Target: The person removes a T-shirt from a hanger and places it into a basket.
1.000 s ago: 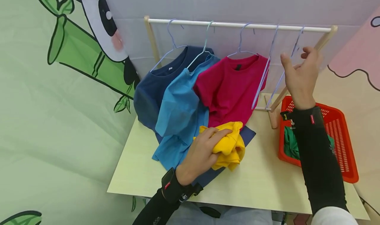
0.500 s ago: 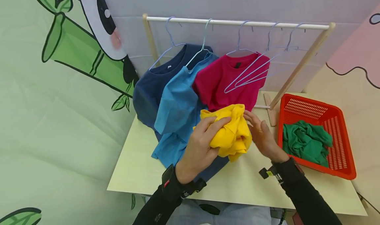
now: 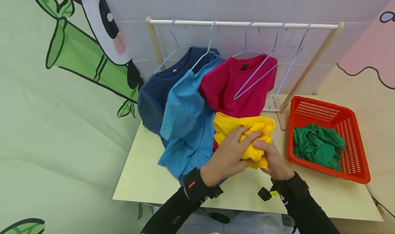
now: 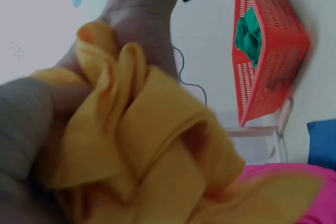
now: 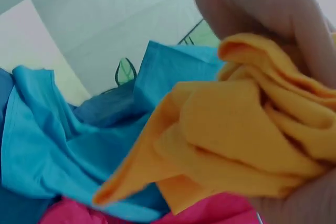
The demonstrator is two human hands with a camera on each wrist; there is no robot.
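Both hands are on the bunched yellow cloth (image 3: 229, 123), left hand (image 3: 226, 157) gripping from the left, right hand (image 3: 275, 160) from the right with its thumb on the near face. It's over the middle of the table (image 3: 143, 170), on the near side of the pink shirt (image 3: 226, 84). That one's hanging on the rack (image 3: 234, 23), light blue (image 3: 185, 115) and navy shirts (image 3: 152, 100) further left. Red basket (image 3: 316, 112) over on the right's got a crumpled green cloth (image 3: 319, 146) in it.
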